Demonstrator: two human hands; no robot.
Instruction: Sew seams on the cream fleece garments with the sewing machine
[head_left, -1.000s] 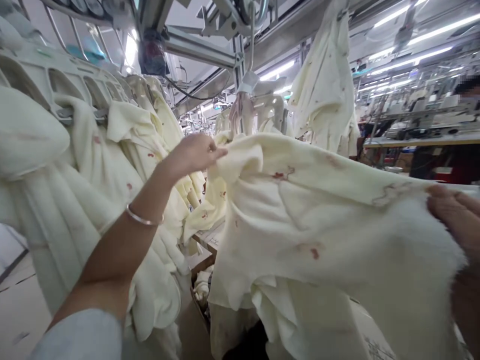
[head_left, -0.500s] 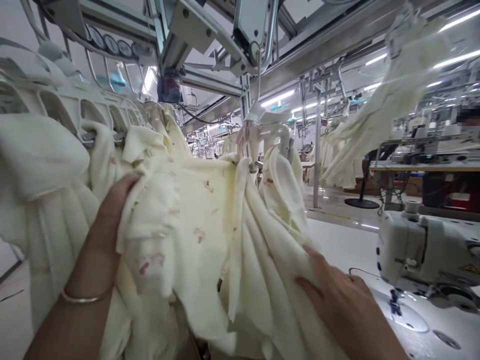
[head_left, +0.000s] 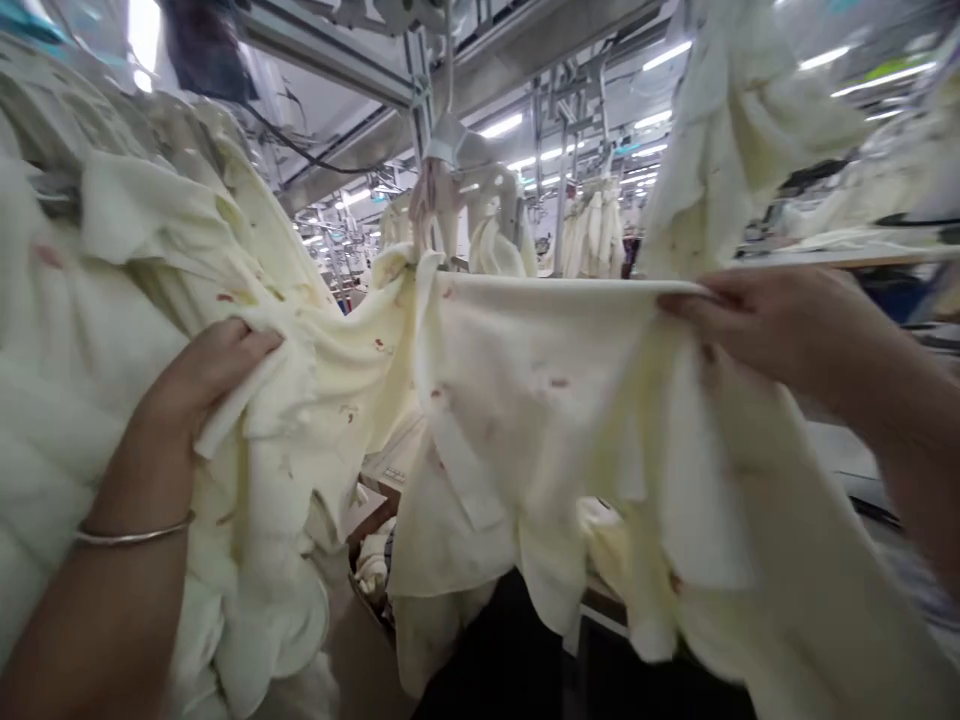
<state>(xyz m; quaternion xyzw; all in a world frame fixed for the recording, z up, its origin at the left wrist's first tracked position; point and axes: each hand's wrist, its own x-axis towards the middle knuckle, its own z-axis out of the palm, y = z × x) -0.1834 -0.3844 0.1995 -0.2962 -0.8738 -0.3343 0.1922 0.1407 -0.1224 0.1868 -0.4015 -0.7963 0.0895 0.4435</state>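
A cream garment (head_left: 525, 380) with small reddish prints hangs from a clip hanger (head_left: 448, 140) in front of me. My left hand (head_left: 225, 365) is closed on a fold of the cloth at its left side. On the other side, my right hand (head_left: 750, 310) pinches the garment's upper edge and holds it stretched out almost level. Loose folds hang below both hands. The fingertips of each hand are partly hidden by cloth.
More cream garments (head_left: 60, 300) hang on hangers close at the left. Another hanging garment (head_left: 712, 150) is at the upper right. Overhead runs a metal rail (head_left: 337, 70). Below, a box (head_left: 382, 480) holds crumpled fabric.
My right hand has moved up and to the right, drawing the garment's edge out taut. My left hand stays on the cloth. The view has shifted right, and the sewing machine is mostly out of sight.
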